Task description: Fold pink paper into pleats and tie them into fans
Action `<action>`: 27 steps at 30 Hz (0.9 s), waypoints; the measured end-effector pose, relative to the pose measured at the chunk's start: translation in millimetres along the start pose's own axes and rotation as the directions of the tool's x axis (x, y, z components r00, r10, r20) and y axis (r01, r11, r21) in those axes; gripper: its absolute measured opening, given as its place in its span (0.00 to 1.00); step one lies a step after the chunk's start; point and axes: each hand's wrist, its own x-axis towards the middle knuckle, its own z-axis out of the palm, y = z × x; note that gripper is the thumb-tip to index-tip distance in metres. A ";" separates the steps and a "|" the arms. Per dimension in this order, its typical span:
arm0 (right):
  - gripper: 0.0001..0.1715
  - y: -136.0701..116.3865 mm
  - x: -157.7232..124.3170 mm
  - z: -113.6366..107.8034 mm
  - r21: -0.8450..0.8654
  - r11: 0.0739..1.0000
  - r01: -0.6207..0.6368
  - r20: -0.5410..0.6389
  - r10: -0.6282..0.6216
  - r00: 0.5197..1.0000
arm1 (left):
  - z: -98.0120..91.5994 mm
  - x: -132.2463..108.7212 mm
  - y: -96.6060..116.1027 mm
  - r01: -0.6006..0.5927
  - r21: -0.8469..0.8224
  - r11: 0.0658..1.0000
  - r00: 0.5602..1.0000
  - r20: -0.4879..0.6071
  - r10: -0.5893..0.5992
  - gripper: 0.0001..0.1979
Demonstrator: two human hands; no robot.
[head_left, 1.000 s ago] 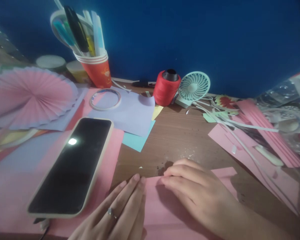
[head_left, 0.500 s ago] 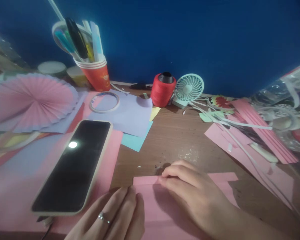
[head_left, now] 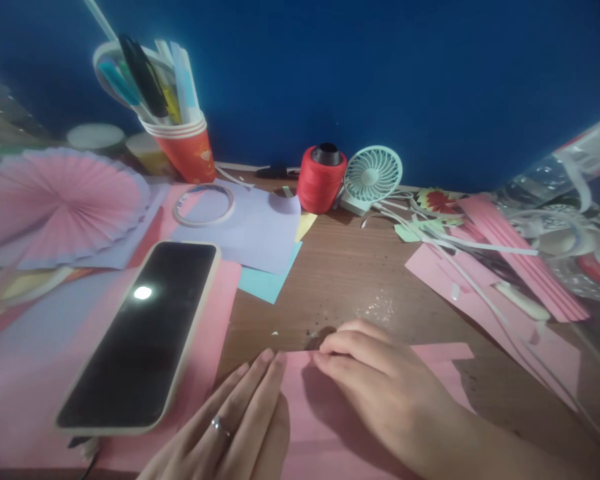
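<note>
Both hands flat on the paper sheet [head_left: 325, 427] at the near edge — left hand [head_left: 230, 427] beside right hand [head_left: 380, 387]. Phone [head_left: 140, 333] to the left, w/ tape ring [head_left: 203, 205] behind it, cup [head_left: 187, 150] further back. Thread spool [head_left: 321, 178] & fan [head_left: 373, 177] at the rear — paper strips [head_left: 480, 267] to the right.

Silver ring on left hand [head_left: 230, 427]

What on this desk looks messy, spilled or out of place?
Small pale specks lie scattered on the bare wooden desk, just beyond the right hand. White paper strips sprawl loosely over the pink sheets on the right. Nothing looks damaged.
</note>
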 end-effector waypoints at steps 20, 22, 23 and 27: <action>0.12 3.2 1.9 -10.6 0.018 0.994 -0.106 0.014 0.106 0.994 | -13.8 5.9 -11.9 0.052 -0.046 0.998 0.958 0.284 -0.037 0.20; 0.12 3.9 0.0 -11.6 0.015 0.991 -0.130 0.045 0.129 0.991 | -16.6 8.6 -12.6 0.073 -0.072 0.995 0.959 0.279 -0.050 0.22; 0.13 4.4 -0.7 -11.6 0.011 0.991 -0.136 0.059 0.135 0.989 | -17.2 8.9 -12.4 0.075 -0.082 0.994 0.961 0.272 -0.050 0.24; 0.13 6.0 -1.3 -9.7 0.015 0.995 -0.102 0.058 0.101 0.993 | -14.8 5.1 -9.0 0.052 -0.061 0.997 0.958 0.284 -0.032 0.28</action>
